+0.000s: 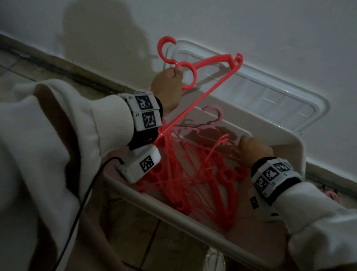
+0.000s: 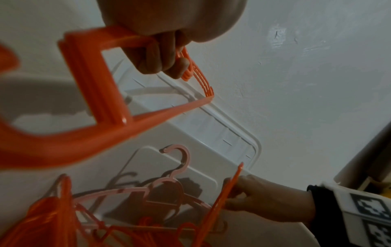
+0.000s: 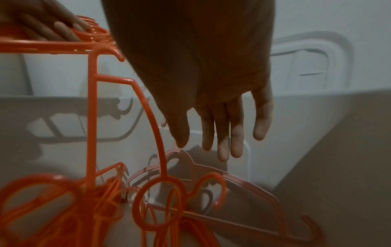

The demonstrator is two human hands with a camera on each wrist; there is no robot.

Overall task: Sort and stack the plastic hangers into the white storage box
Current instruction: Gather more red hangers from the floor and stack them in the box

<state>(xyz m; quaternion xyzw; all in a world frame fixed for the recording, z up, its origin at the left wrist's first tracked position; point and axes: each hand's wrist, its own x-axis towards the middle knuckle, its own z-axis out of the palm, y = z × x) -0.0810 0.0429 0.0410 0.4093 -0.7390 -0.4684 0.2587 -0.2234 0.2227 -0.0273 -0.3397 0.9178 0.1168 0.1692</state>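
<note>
Left hand [image 1: 166, 87] fingers clamp a red hanger [image 1: 206, 79] above the white box [image 1: 295, 148], wall at 12 o'clock; right hand [image 1: 254, 151] fingers apart over tangled hangers [image 1: 192, 177] inside.

A black cable [image 1: 83, 196] hangs before a white wall [image 1: 260, 26].

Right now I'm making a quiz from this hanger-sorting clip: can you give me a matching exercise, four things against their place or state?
Things:
1. left hand
2. right hand
3. pale pink hanger
4. clear lid

Places or states:
A. leaning on the wall behind the box
B. lying in the box at its far side
C. fingers straight, down among the red hangers
D. gripping a raised red hanger

Pairs: 1-D, 2-C, 3-B, 4-A
</note>
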